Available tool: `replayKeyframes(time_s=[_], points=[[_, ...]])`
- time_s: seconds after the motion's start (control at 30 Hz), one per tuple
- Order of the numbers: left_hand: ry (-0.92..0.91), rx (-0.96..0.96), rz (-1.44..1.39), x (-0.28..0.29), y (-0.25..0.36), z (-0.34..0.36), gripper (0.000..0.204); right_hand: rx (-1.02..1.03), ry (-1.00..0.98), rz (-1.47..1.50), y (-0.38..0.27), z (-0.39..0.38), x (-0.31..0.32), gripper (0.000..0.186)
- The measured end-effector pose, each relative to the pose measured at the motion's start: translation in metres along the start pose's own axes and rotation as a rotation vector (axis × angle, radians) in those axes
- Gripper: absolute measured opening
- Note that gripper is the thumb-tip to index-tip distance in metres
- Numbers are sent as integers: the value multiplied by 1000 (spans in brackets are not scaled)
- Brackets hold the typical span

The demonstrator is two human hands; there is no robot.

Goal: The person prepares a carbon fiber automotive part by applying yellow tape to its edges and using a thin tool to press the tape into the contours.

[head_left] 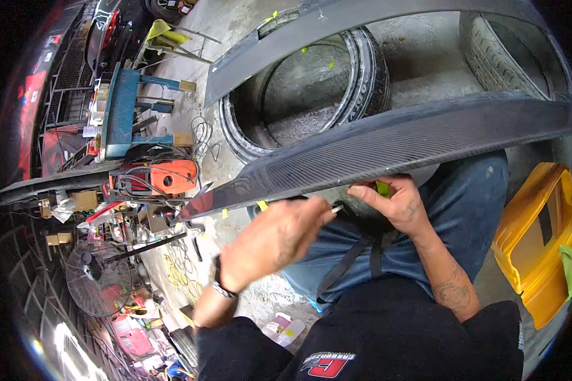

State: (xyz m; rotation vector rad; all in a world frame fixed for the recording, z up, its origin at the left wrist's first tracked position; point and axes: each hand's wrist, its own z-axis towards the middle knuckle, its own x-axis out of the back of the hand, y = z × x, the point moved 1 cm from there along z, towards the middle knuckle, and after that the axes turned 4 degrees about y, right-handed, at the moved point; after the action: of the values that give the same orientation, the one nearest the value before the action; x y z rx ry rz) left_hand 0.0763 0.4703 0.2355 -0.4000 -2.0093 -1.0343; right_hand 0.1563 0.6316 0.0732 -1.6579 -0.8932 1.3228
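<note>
A long, curved carbon-fibre panel (388, 143) stretches across in front of me, above my lap. Just below its lower edge, my left hand (276, 235) is closed around a small tool with a pale tip (337, 208); the fingers hide most of it. My right hand (397, 203) is at the panel's edge, thumb and fingers bent together. A yellow-green strip (382, 188) shows between them. Small yellow bits of tape (262, 206) stick out along the panel's edge near my left hand.
A second dark panel (362, 32) lies over a tyre (365, 76); another tyre (499, 60) stands far right. An open yellow case (534, 241) is at my right. To the left are an orange machine (171, 176), a blue stand (122, 111), a fan (98, 279) and loose cables (203, 140).
</note>
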Motion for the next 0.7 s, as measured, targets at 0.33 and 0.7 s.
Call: replayKeyframes(time_s=[0.33,0.7], points=[[373,133,4,-84,-16,-36,12,-101,192,-157,-11,7,-36,23],[321,-39,-120,-91,-14,-28,12,-194,93,-459,-27,-41,20,22]])
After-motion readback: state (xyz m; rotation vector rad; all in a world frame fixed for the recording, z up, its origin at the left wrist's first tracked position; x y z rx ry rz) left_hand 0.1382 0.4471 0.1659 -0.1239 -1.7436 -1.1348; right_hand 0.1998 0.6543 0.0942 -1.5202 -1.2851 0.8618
